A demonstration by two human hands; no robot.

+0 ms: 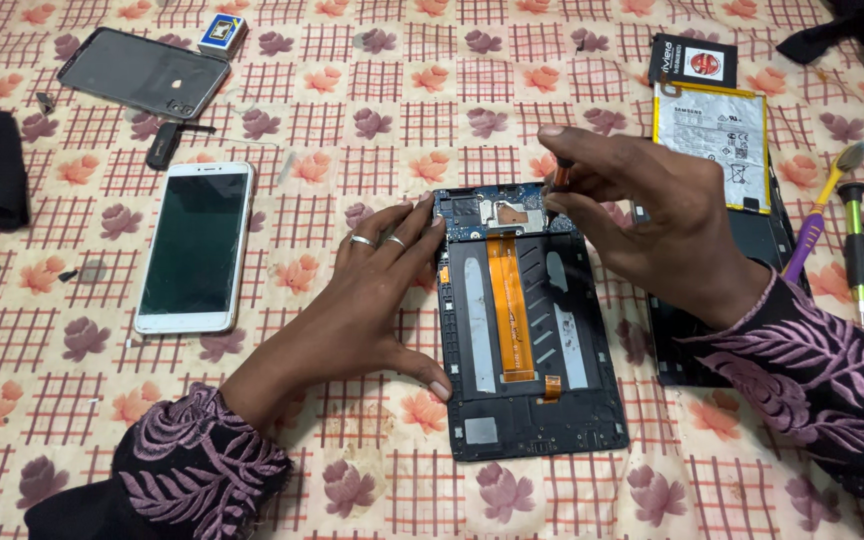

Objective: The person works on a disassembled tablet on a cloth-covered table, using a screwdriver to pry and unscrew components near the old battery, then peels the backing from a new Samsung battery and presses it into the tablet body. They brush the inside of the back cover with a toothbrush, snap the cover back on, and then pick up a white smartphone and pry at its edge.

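— Opened black tablet frame with the orange ribbon cable (527, 330), where is it?
— Flat on the floral checked cloth (372, 120), right of a white smartphone (195, 247). Left hand (372, 300) lies spread, palm down, bracing its left edge.
— And the right hand (657, 220)?
— Arched above the top end, fingertips pinching a small dark screwdriver (560, 175).

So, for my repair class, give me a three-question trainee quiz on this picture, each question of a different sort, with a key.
1. True or false: the left hand rests flat on the opened tablet's edge.
2. Which colour is the ribbon cable down the tablet's middle? A green, B orange, C white.
3. What does the right hand pinch at the tablet's top?

Key: 1 true. 2 B. 3 A small screwdriver.
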